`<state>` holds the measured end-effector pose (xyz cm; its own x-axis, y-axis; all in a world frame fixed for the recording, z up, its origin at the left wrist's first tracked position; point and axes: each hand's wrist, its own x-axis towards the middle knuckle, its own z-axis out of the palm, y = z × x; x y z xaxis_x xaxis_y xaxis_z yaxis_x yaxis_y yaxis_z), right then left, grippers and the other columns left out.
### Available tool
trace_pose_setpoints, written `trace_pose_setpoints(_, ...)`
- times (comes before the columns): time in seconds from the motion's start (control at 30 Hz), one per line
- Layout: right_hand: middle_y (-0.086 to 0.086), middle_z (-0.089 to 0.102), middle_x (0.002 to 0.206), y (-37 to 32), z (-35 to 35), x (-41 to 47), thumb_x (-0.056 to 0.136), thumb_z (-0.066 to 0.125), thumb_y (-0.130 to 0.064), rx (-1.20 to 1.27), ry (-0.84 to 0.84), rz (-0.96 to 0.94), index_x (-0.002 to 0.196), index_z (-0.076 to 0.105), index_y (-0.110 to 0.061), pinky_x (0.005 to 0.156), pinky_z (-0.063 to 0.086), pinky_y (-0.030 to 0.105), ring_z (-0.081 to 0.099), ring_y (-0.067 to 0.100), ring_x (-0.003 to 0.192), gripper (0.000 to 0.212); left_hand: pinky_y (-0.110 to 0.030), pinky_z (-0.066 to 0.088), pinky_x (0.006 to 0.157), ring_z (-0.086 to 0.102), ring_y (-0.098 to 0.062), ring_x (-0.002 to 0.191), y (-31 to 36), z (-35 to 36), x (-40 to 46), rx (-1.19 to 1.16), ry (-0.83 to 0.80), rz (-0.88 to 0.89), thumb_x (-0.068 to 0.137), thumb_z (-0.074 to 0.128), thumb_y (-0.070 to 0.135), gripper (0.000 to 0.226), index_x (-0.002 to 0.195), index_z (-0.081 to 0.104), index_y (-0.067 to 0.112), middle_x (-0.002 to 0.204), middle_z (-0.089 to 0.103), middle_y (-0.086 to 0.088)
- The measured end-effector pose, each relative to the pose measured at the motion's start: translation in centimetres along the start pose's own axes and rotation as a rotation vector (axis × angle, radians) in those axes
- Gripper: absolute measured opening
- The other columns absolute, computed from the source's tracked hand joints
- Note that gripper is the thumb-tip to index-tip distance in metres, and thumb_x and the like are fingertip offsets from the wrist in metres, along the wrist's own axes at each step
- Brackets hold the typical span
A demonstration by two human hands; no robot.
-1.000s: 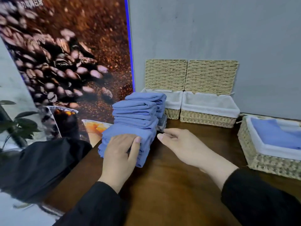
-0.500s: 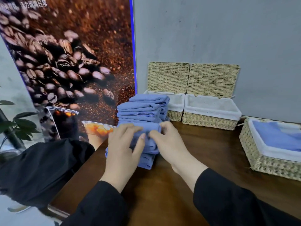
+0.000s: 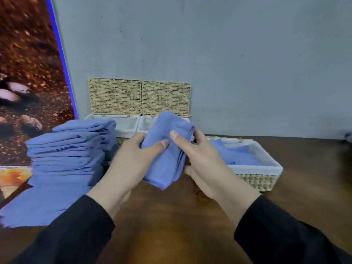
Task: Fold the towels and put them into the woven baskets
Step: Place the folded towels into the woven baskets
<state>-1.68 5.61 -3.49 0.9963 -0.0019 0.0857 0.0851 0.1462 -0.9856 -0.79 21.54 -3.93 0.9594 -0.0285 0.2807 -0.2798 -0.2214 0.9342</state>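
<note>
A folded blue towel (image 3: 167, 149) is held up above the brown table between both hands. My left hand (image 3: 129, 161) grips its left edge, thumb across the front. My right hand (image 3: 200, 155) grips its right edge, thumb on top. A tall stack of folded blue towels (image 3: 66, 155) stands at the left on the table. To the right sits a woven basket (image 3: 255, 178) with a white liner and blue towel (image 3: 236, 157) inside. Two more lined woven baskets (image 3: 125, 126) stand at the wall with lids raised, partly hidden by the held towel.
The raised basket lids (image 3: 139, 98) lean on the grey wall. A coffee-bean poster (image 3: 28, 73) stands at the left behind the stack. Brown tabletop (image 3: 171, 225) lies in front of my hands and to the right of the basket.
Both hands have lifted one folded towel off the stack and carried it to the right, toward the baskets. The view has swung to the right and closer.
</note>
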Motion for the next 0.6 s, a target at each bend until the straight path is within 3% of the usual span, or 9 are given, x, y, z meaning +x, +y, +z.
trace_pose_setpoints(0.07,0.0,0.075,0.116,-0.2,-3.1,-0.9,0.091,0.075,-0.027,0.038,0.035,0.012,0.127,0.06,-0.022,0.097,0.056,0.053,0.073,0.022,0.107,0.039,-0.018,0.048,0.055,0.071,-0.004,0.072,0.0,4.4,0.1,-0.161,-0.01,-0.008,0.093,0.068,0.041,0.02,0.093,0.071,0.022,0.083,0.075,0.01)
trace_pose_setpoints(0.13,-0.001,0.076,0.114,-1.2,-6.9,-1.0,0.097,0.068,-0.021,-0.037,0.14,-0.026,0.123,0.063,-0.021,0.094,0.058,0.053,0.074,0.022,0.104,0.027,-0.013,0.046,0.06,0.069,0.001,0.078,-0.4,7.7,0.2,-0.209,-0.011,0.056,0.099,0.058,0.037,0.017,0.096,0.071,0.027,0.089,0.074,0.015)
trace_pose_setpoints(0.23,-0.003,0.076,0.113,-3.8,-13.3,0.1,0.099,0.065,-0.027,-0.222,0.267,-0.041,0.116,0.066,-0.028,0.086,0.061,0.043,0.075,0.016,0.097,0.016,-0.008,0.046,0.077,0.062,0.006,0.097,-3.8,10.1,0.8,-0.041,0.08,0.15,0.1,0.051,0.041,0.017,0.11,0.064,0.04,0.105,0.068,0.02)
trace_pose_setpoints(0.27,-0.002,0.076,0.113,-4.7,-15.0,0.5,0.1,0.064,-0.028,-0.285,0.292,-0.029,0.114,0.066,-0.029,0.078,0.063,0.036,0.076,0.013,0.092,0.014,-0.009,0.046,0.085,0.058,0.007,0.104,-5.3,10.5,1.0,0.039,0.093,0.166,0.1,0.051,0.041,0.02,0.117,0.061,0.042,0.112,0.064,0.023)
trace_pose_setpoints(0.37,-0.002,0.073,0.1,-6.0,-18.8,2.6,0.103,0.059,-0.026,-0.482,0.312,0.048,0.117,0.064,-0.019,0.051,0.053,0.014,0.072,-0.002,0.066,0.016,-0.034,0.048,0.104,0.053,0.002,0.117,-8.9,11.3,1.8,0.238,0.031,0.174,0.1,0.049,0.041,0.036,0.136,0.054,0.037,0.123,0.057,0.021)
trace_pose_setpoints(0.43,-0.003,0.068,0.092,-5.9,-20.0,4.3,0.105,0.056,-0.023,-0.619,0.292,0.105,0.115,0.063,-0.012,0.044,0.045,0.008,0.065,-0.007,0.052,0.017,-0.034,0.045,0.106,0.05,0.0,0.121,-9.6,11.6,2.5,0.277,-0.006,0.183,0.098,0.043,0.05,0.047,0.141,0.052,0.034,0.125,0.055,0.021)
trace_pose_setpoints(0.5,0.004,0.07,0.092,-4.6,-20.8,6.1,0.105,0.056,-0.027,-0.814,0.248,0.18,0.108,0.066,-0.01,0.046,0.045,0.012,0.068,0.002,0.058,0.02,-0.029,0.043,0.105,0.048,0.003,0.122,-9.6,11.8,2.8,0.302,-0.049,0.223,0.094,0.038,0.057,0.054,0.142,0.05,0.036,0.123,0.052,0.028)
trace_pose_setpoints(0.6,0.015,0.072,0.099,-2.0,-22.3,8.6,0.1,0.059,-0.036,-1.226,0.239,0.21,0.105,0.068,-0.01,0.064,0.043,0.029,0.067,0.029,0.086,0.027,-0.023,0.038,0.106,0.046,0.008,0.125,-9.8,12.0,3.1,0.288,-0.074,0.225,0.091,0.036,0.061,0.055,0.141,0.049,0.04,0.125,0.048,0.036)
